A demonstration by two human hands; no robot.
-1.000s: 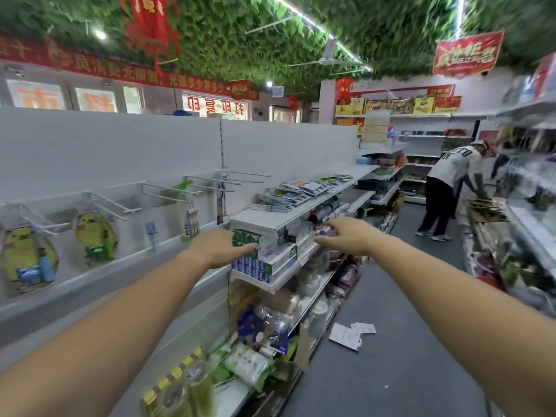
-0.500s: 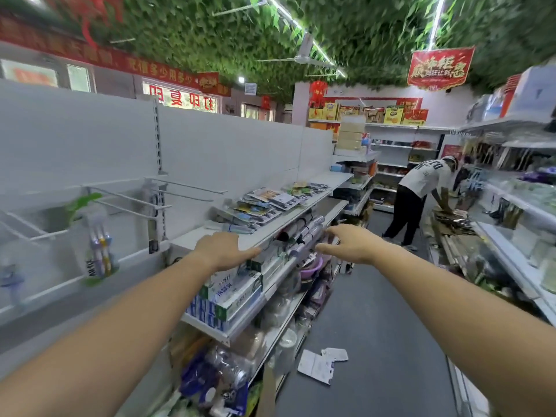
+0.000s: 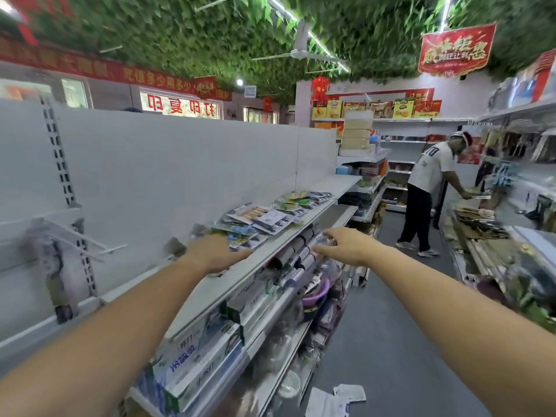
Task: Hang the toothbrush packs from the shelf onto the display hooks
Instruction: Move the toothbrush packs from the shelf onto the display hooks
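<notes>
Several toothbrush packs (image 3: pixel 264 219) lie flat in a loose row on the white top shelf (image 3: pixel 216 284). My left hand (image 3: pixel 215 252) reaches over that shelf, fingers straight, just short of the nearest packs and holding nothing. My right hand (image 3: pixel 346 246) hovers in the aisle beside the shelf's front edge, fingers loosely spread and empty. Metal display hooks (image 3: pixel 87 240) stick out of the white back panel at the far left. A blurred toothbrush pack (image 3: pixel 49 260) hangs under one of them.
Toothpaste boxes (image 3: pixel 195 362) and rolled goods (image 3: pixel 296 254) fill the lower shelves. A person (image 3: pixel 430 188) in a white shirt bends over the right-hand shelving down the aisle. Paper scraps (image 3: pixel 334 400) lie on the grey floor.
The view has swung right along the aisle. Both hands have moved forward toward the packs on the top shelf. The hooks and hanging packs have slid to the left edge.
</notes>
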